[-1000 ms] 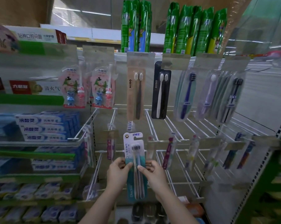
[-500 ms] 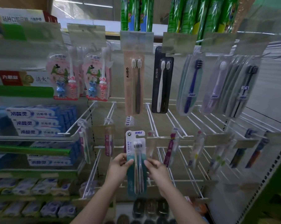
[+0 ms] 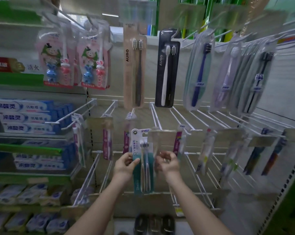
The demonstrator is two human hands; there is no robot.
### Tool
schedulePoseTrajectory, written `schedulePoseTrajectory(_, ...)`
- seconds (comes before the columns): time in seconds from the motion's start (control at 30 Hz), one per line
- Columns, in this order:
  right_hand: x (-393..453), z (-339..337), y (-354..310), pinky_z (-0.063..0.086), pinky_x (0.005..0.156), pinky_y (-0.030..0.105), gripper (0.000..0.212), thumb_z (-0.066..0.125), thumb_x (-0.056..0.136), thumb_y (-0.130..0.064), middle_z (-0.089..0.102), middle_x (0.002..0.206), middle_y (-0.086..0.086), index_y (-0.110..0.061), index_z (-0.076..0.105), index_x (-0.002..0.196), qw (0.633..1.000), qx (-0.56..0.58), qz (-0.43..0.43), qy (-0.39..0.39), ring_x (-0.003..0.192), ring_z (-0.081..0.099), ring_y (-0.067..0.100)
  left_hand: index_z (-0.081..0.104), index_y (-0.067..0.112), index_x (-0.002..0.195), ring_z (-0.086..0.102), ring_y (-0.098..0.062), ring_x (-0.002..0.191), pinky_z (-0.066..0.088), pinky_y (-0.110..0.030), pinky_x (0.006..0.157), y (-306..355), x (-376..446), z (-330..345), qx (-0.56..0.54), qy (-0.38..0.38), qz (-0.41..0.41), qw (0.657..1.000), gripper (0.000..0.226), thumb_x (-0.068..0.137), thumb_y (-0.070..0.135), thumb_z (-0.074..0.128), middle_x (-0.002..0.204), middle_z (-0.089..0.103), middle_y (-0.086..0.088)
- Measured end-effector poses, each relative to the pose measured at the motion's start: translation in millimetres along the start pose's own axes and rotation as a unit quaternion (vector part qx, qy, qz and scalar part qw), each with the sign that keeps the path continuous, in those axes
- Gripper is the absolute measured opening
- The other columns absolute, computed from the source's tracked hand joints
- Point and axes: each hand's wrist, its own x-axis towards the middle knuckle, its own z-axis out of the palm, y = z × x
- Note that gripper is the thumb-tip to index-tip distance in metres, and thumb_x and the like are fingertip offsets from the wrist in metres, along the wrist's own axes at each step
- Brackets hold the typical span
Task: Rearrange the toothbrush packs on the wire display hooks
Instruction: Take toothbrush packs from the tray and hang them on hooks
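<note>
Teal toothbrush pack, top edge blurred, between left hand and right hand.

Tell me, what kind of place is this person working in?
Most likely a shop's oral-care aisle. Packaged toothbrushes such as the black AUBO pack hang on white wire display hooks, boxed toothpaste is stacked on shelves at the left, and both hands hold a teal toothbrush pack.
</note>
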Motion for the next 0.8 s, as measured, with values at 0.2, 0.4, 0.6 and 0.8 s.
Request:
schedulePoseTrajectory(0.2,8,1,-1,0.050,0.067,0.037,0.028,0.061,0.089,-0.010,0.056,0.087,-0.012,-0.019,0.049,0.113,1.000,0.000,-0.003,-0.028,0.073,0.059,0.023,0.063,0.020,0.088,0.065,-0.023,0.097,0.053,-0.047,0.090,-10,-2,-4,-0.011,0.005,0.011,1.000,0.010,0.088,0.011,0.062,0.098,0.070,-0.001)
schedulePoseTrajectory(0.4,20,6,-6,0.052,0.091,0.049,0.031,0.068,0.085,-0.019,0.063,0.113,0.004,-0.020,0.054,0.112,0.999,-0.019,0.001,-0.041,0.100,0.065,0.030,0.062,0.018,0.090,0.066,-0.023,0.096,0.054,-0.044,0.089,-7,1,-3,-0.037,0.005,0.024,0.999,0.009,0.089,0.009,0.061,0.096,0.070,-0.002)
schedulePoseTrajectory(0.6,28,7,-10,0.050,0.094,0.047,0.017,0.065,0.087,-0.018,0.065,0.100,0.001,-0.019,0.057,0.101,0.997,-0.038,-0.021,-0.060,0.100,0.064,0.029,0.063,0.017,0.091,0.066,-0.019,0.092,0.055,-0.039,0.085,-1,3,-4,-0.044,0.007,0.036,0.998,0.009,0.089,0.009,0.060,0.093,0.071,-0.002)
schedulePoseTrajectory(0.8,29,4,-18,0.051,0.083,0.032,0.009,0.058,0.092,-0.019,0.065,0.100,0.002,-0.018,0.057,0.100,0.991,-0.099,-0.070,-0.057,0.090,0.063,0.018,0.063,0.015,0.092,0.067,-0.019,0.091,0.056,-0.034,0.082,2,4,-7,-0.046,0.014,0.045,0.998,0.007,0.090,0.009,0.060,0.092,0.071,-0.002)
